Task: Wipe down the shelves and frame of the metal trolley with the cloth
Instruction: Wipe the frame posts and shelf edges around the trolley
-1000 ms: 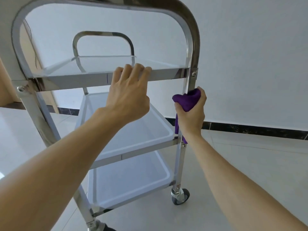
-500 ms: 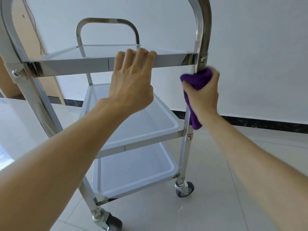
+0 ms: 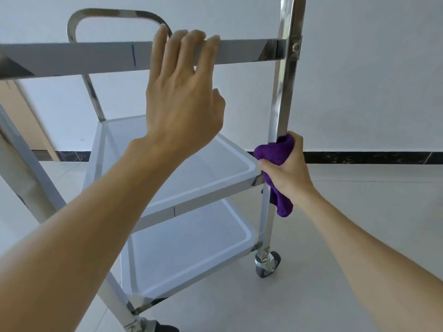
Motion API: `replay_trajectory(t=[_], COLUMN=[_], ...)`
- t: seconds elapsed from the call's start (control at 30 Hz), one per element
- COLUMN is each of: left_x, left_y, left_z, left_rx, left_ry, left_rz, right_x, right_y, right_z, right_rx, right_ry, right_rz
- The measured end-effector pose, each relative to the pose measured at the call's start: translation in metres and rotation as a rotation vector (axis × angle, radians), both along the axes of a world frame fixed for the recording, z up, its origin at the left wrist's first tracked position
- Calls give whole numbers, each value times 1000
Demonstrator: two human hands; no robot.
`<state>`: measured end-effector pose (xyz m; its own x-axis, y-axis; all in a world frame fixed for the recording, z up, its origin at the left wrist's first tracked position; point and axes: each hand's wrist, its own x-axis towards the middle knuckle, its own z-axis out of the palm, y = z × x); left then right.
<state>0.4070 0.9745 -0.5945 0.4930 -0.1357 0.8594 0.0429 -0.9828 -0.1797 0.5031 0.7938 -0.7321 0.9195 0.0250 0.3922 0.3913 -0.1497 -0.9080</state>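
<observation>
**Gripping the upright, cloth in the fist**

Wrapping around the near right post [image 3: 278, 111] of the metal trolley [image 3: 72, 57], the right hand [image 3: 286, 173] is curled tight on a purple cloth [image 3: 274, 150]. The cloth bunches above the thumb against the post, level with the corner of the middle shelf [image 3: 191, 171], and a tail of it hangs below the hand, beside the post.

The left hand [image 3: 182, 97] reaches up to the front rail of the top shelf [image 3: 239, 52]. Its four fingers [image 3: 189, 44] lie a little apart and hook over the rail's top edge, while the thumb sits loose below the rail, pinching nothing.

Beneath the middle shelf is the bottom shelf [image 3: 187, 255], both with pale, raised rims. A caster [image 3: 268, 263] stands on the tiled floor [image 3: 359, 200] under the gripped post. A curved handle [image 3: 115, 17] rises at the trolley's far end, against a white wall [image 3: 371, 80].
</observation>
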Motion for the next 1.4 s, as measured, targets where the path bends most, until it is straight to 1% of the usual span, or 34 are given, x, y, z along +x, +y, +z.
replay_trajectory(t=[0.07,0.13,0.2,0.27,0.33,0.4,0.5,0.57,0.7,0.77,0.87,0.97,1.07,1.27,1.4], left_x=[-8,-18,-30,-45,-56,-66,-85,-93,-97,-97,-100,-102,-105,-105,-105], left_y=[5,5,3,3,6,14,28,38,48,44,37,35,35,33,33], left_z=[-13,-34,-64,-99,-132,-156,-177,-181,-175,-172,-176,-183,-187,-188,-190], left_rx=[-11,-63,-164,-234,-242,-239,-245,-208,-92,-105,-125,-136,-174,-182,-168], left_ry=[-19,-9,96,249,356,418,429,415,445,433,409,386,357,351,348], left_rz=[-78,-187,-289,-330,-298,-254,-225,-217,-210,-215,-187,-155,-169,-168,-173], right_x=[-4,-10,-18,-30,-41,-54,-74,-87,-109,-118,-126,-126,-122,-118,-127], right_y=[3,5,8,13,18,22,26,27,24,23,26,30,33,39,33], right_z=[-5,-11,-17,-21,-23,-24,-24,-25,-27,-30,-41,-66,-101,-142,-174], right_rx=[10,7,19,28,18,6,18,26,29,42,127,133,118,61,-20], right_ry=[-18,-50,-93,-135,-172,-197,-229,-238,-276,-325,-355,-273,-162,-61,136], right_rz=[-4,0,9,8,9,11,0,-10,1,-8,-21,-53,-73,-151,-129])
